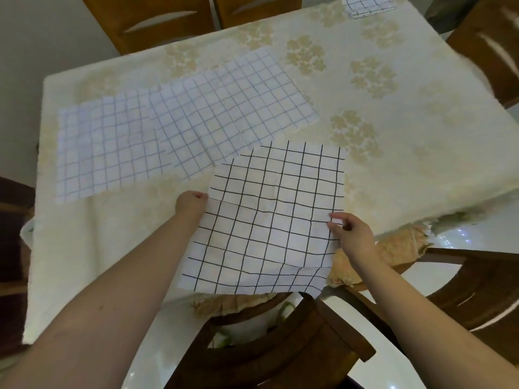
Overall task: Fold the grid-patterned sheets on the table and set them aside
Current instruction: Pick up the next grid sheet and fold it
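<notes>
I hold a white sheet with a bold black grid (269,217) above the table's near edge, spread flat and slightly creased. My left hand (190,204) grips its left edge, fingers tucked under the sheet. My right hand (352,234) pinches its right edge. Two paler grid sheets lie flat on the table beyond: one at the left (104,147) and one in the middle (233,108), overlapping each other. A small folded grid sheet (368,5) rests at the far right corner of the table.
The table (393,164) wears a cream cloth with a pale floral print, frayed along the near edge. Wooden chairs stand around it: one just below the held sheet (280,346), one at the right (491,290), two at the far side (157,21).
</notes>
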`<state>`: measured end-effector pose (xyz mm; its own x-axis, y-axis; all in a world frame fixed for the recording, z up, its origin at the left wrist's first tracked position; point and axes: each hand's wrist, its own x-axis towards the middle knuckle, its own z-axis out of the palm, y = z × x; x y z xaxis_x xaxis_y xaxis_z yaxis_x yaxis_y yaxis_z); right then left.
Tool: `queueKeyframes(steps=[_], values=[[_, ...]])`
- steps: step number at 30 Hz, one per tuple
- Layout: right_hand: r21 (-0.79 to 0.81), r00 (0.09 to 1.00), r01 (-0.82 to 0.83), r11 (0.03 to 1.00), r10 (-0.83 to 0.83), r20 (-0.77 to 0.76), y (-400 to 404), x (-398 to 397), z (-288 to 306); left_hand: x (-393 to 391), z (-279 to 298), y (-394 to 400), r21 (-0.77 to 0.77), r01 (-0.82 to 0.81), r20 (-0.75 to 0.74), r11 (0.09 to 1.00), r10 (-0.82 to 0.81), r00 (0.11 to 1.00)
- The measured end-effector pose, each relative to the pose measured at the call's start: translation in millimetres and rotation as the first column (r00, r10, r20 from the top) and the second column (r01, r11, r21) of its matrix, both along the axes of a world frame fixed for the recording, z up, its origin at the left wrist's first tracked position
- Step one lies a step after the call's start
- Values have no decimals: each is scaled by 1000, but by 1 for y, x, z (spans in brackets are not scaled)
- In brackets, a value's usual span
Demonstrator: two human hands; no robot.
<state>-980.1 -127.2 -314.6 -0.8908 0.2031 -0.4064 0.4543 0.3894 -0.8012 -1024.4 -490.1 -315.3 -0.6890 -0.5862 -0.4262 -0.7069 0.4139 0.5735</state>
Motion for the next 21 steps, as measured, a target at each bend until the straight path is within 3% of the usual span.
queueKeyframes(steps=[12,21], values=[[-212,992,106,971,-118,-41,16,9,22,39,35,-9,221,177,-332,959,-97,938],[-104,985,-23,994,5,-173,8,26,66,69,71,-40,225,262,-433,938,-145,890]])
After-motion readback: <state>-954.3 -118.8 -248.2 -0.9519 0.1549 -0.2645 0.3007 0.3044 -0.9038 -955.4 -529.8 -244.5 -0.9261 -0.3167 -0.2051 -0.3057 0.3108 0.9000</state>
